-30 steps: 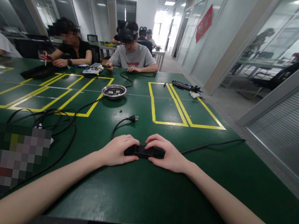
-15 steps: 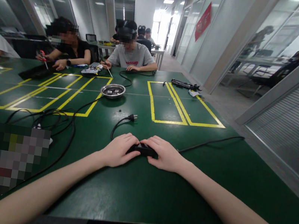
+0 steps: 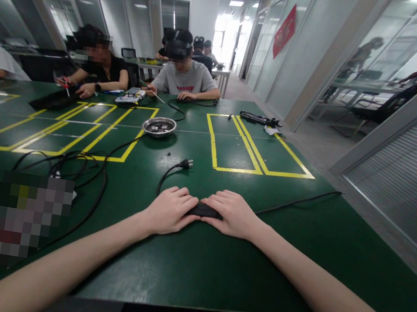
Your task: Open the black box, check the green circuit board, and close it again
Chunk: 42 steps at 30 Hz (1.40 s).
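Observation:
Just above the green table, or resting on it, is a black power adapter [image 3: 205,211], its ends hidden under my fingers. My left hand [image 3: 171,210] is closed round its left end, and my right hand [image 3: 231,214] grips the right end. The two thumbs lie along the near side, close to each other. A short cord with a two-pin plug [image 3: 185,164] curves out beyond my left hand. From behind my right hand a thin black cable [image 3: 297,198] runs off toward the table's right edge.
A metal bowl [image 3: 147,132] with small metal parts stands ahead. Coiled black cables [image 3: 80,167] and a blurred-out item [image 3: 20,221] lie left. Yellow tape [image 3: 237,171] marks rectangles on the table [image 3: 182,273]. Black folded gear [image 3: 260,118] lies far right. Co-workers sit opposite [image 3: 185,76].
The adapter has turned slightly in my hands, showing a ribbed dark face instead of the earlier smoother side. My fingers have shifted a little on it, with the thumbs closer together.

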Tool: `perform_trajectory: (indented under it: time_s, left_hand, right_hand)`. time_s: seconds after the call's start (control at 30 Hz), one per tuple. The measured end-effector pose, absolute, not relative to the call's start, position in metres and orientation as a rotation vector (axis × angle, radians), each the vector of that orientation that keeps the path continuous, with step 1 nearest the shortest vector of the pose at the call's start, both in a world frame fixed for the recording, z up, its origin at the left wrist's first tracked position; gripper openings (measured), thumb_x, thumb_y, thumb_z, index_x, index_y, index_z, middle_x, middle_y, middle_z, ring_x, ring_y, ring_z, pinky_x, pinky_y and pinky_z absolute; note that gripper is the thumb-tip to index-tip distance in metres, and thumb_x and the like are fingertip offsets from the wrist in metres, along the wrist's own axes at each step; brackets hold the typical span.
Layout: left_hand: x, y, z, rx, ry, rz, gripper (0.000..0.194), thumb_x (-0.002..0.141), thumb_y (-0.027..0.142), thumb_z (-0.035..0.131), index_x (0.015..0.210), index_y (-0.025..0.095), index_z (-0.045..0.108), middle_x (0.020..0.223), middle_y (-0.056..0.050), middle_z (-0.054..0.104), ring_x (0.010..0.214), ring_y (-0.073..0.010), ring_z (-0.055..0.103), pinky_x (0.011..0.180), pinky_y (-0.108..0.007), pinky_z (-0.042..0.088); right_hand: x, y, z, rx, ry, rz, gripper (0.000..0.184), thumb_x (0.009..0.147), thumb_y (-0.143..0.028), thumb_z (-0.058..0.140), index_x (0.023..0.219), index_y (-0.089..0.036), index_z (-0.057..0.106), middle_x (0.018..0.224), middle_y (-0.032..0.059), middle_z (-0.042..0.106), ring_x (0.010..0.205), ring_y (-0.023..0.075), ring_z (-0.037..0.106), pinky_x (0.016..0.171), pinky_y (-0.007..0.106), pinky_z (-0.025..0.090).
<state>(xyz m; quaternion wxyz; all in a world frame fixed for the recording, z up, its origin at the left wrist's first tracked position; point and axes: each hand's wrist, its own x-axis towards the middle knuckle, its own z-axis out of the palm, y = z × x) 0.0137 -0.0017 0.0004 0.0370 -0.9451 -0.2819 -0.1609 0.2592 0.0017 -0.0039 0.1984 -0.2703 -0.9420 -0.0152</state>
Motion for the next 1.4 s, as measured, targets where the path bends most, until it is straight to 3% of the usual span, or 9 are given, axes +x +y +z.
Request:
perform_trajectory:
  time_s: [0.3, 0.37, 0.57, 0.63, 0.73, 0.93, 1.13, 1.3, 1.4]
  left_hand:
    - [0.020, -0.008, 0.006, -3.212, -1.573, -0.886, 0.042, 0.106, 0.048, 0.044, 0.111, 0.020, 0.073, 0.101, -0.005, 0.078, 0.087, -0.0213, 0.070, 0.079, -0.033, 0.053]
    - [0.019, -0.004, 0.007, -3.396, -1.690, -0.894, 0.039, 0.102, 0.050, 0.053, 0.108, 0.018, 0.075, 0.095, -0.004, 0.079, 0.082, -0.0202, 0.069, 0.075, -0.031, 0.053]
    - [0.013, 0.001, 0.005, -3.257, -1.649, -1.187, 0.030, 0.085, 0.036, 0.080, 0.106, 0.016, 0.074, 0.099, -0.006, 0.077, 0.089, -0.0220, 0.071, 0.082, -0.033, 0.055]
    - [0.013, -0.002, 0.004, -3.130, -1.498, -1.098, 0.028, 0.084, 0.036, 0.082, 0.105, 0.019, 0.074, 0.098, -0.006, 0.076, 0.090, -0.0229, 0.070, 0.085, -0.035, 0.055]
    - [0.014, -0.005, 0.002, -3.035, -1.342, -0.957, 0.032, 0.086, 0.040, 0.081, 0.110, 0.020, 0.073, 0.100, -0.007, 0.076, 0.093, -0.0245, 0.070, 0.086, -0.036, 0.055]
    - [0.013, -0.005, -0.002, -3.022, -1.294, -0.833, 0.025, 0.098, 0.040, 0.066, 0.110, 0.020, 0.074, 0.093, -0.007, 0.075, 0.087, -0.0239, 0.069, 0.081, -0.036, 0.053]
    - [0.014, -0.005, -0.001, -3.030, -1.329, -0.858, 0.031, 0.094, 0.045, 0.070, 0.112, 0.019, 0.073, 0.098, -0.007, 0.076, 0.089, -0.0234, 0.068, 0.083, -0.035, 0.054]
    - [0.016, -0.008, 0.005, -3.089, -1.372, -0.839, 0.028, 0.095, 0.043, 0.069, 0.109, 0.020, 0.075, 0.092, -0.006, 0.075, 0.085, -0.0226, 0.067, 0.081, -0.034, 0.053]
    - [0.015, -0.008, 0.005, -3.154, -1.419, -0.833, 0.027, 0.098, 0.043, 0.065, 0.109, 0.021, 0.074, 0.094, -0.005, 0.075, 0.084, -0.0212, 0.068, 0.079, -0.033, 0.054]
  right_hand:
    - [0.265, 0.004, -0.006, -0.551, -2.584, -0.267, 0.036, 0.106, -0.025, 0.045, 0.136, -0.019, 0.064, 0.120, 0.0147, 0.073, 0.102, 0.0261, 0.064, 0.081, 0.038, 0.051]
    - [0.264, 0.005, -0.006, -0.588, -2.588, -0.247, 0.036, 0.106, -0.023, 0.044, 0.136, -0.021, 0.065, 0.121, 0.0138, 0.073, 0.104, 0.0253, 0.066, 0.083, 0.038, 0.053]
    - [0.259, 0.005, -0.005, -0.699, -2.572, 0.248, 0.051, 0.097, -0.039, 0.069, 0.143, -0.020, 0.059, 0.119, 0.0122, 0.073, 0.101, 0.0239, 0.071, 0.083, 0.034, 0.057]
    - [0.260, 0.005, -0.006, -0.800, -2.494, 0.372, 0.040, 0.096, -0.039, 0.071, 0.131, -0.020, 0.067, 0.105, 0.0086, 0.076, 0.091, 0.0219, 0.072, 0.080, 0.032, 0.056]
    - [0.262, 0.003, -0.007, -0.871, -2.428, 0.334, 0.027, 0.096, -0.036, 0.070, 0.117, -0.019, 0.073, 0.095, 0.0081, 0.077, 0.084, 0.0219, 0.072, 0.075, 0.032, 0.056]
    - [0.261, 0.002, -0.007, -0.822, -2.425, 0.284, 0.028, 0.097, -0.037, 0.068, 0.119, -0.020, 0.071, 0.102, 0.0097, 0.077, 0.092, 0.0239, 0.073, 0.079, 0.034, 0.057]
    - [0.260, 0.000, -0.005, -0.804, -2.419, 0.244, 0.024, 0.101, -0.035, 0.062, 0.118, -0.020, 0.070, 0.099, 0.0094, 0.075, 0.089, 0.0227, 0.072, 0.078, 0.033, 0.057]
    - [0.259, -0.002, 0.000, -0.697, -2.537, 0.212, 0.047, 0.096, -0.040, 0.070, 0.137, -0.020, 0.060, 0.121, 0.0144, 0.071, 0.106, 0.0268, 0.070, 0.088, 0.039, 0.058]
    - [0.258, -0.003, -0.003, -0.671, -2.656, 0.094, 0.045, 0.100, -0.034, 0.062, 0.144, -0.024, 0.056, 0.126, 0.0136, 0.068, 0.107, 0.0252, 0.069, 0.087, 0.037, 0.058]
